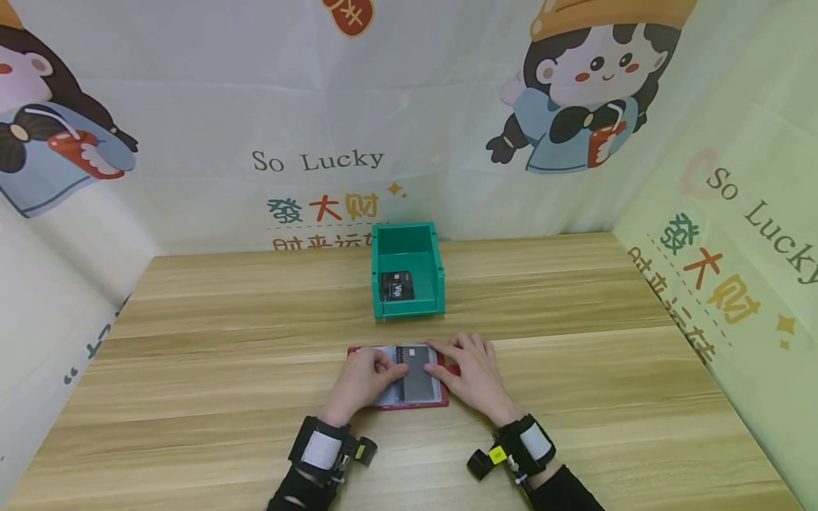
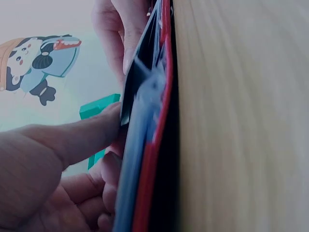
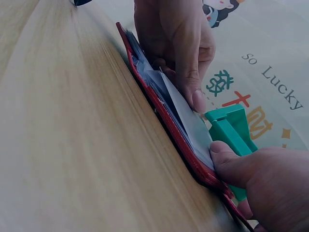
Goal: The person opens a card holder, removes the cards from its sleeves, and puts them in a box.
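A red card holder [image 1: 415, 407] lies spread on the table with clear sleeves showing. A dark grey card [image 1: 418, 383] with a chip lies on its right-hand page; whether it is fully inside the sleeve cannot be told. My left hand [image 1: 364, 380] pinches the card's left edge, its thumb on top and its fingers curled. My right hand [image 1: 476, 376] holds the holder's right side, thumb on the page edge and index finger at the upper corner. In the right wrist view, the sleeve page [image 3: 186, 116] stands lifted off the red cover [image 3: 159, 104].
Behind the holder stands a green plastic bin [image 1: 407, 308] with a black VIP card [image 1: 397, 286] inside. The wooden table [image 1: 224, 369] meets a printed cloth backdrop [image 1: 447, 121] at the back and sides.
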Demonstrator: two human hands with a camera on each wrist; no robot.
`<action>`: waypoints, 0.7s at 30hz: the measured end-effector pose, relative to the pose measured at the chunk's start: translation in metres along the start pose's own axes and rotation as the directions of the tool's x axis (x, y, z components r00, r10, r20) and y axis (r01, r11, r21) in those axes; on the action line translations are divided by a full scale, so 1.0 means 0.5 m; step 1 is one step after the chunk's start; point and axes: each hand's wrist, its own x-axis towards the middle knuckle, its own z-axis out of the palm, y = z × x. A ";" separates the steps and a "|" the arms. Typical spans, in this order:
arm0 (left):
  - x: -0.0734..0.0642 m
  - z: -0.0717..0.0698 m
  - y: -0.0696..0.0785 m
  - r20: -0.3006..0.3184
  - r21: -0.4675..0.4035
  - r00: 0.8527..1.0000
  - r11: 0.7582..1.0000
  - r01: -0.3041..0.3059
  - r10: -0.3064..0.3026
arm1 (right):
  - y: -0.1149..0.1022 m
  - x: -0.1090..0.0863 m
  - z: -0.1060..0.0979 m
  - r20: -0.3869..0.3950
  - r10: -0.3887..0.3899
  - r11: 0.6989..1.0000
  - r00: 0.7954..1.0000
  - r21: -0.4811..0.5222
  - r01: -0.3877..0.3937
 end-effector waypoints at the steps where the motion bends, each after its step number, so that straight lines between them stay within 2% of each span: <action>1: 0.001 -0.002 -0.003 0.001 -0.005 1.000 1.000 -0.002 0.002 | 0.000 0.000 0.000 -0.002 -0.003 1.000 1.000 -0.001 0.003; 5: 0.006 -0.013 -0.015 0.022 -0.025 1.000 1.000 -0.015 0.015 | -0.001 -0.001 -0.001 0.001 -0.008 1.000 1.000 -0.002 0.008; 14: 0.012 -0.039 -0.036 0.112 -0.073 0.992 0.996 -0.041 0.049 | -0.001 -0.002 0.000 -0.008 -0.011 1.000 1.000 -0.011 0.011; 21: 0.012 -0.053 -0.048 0.142 -0.122 0.989 0.992 -0.017 0.035 | -0.003 -0.001 -0.001 -0.002 0.001 1.000 1.000 -0.008 -0.001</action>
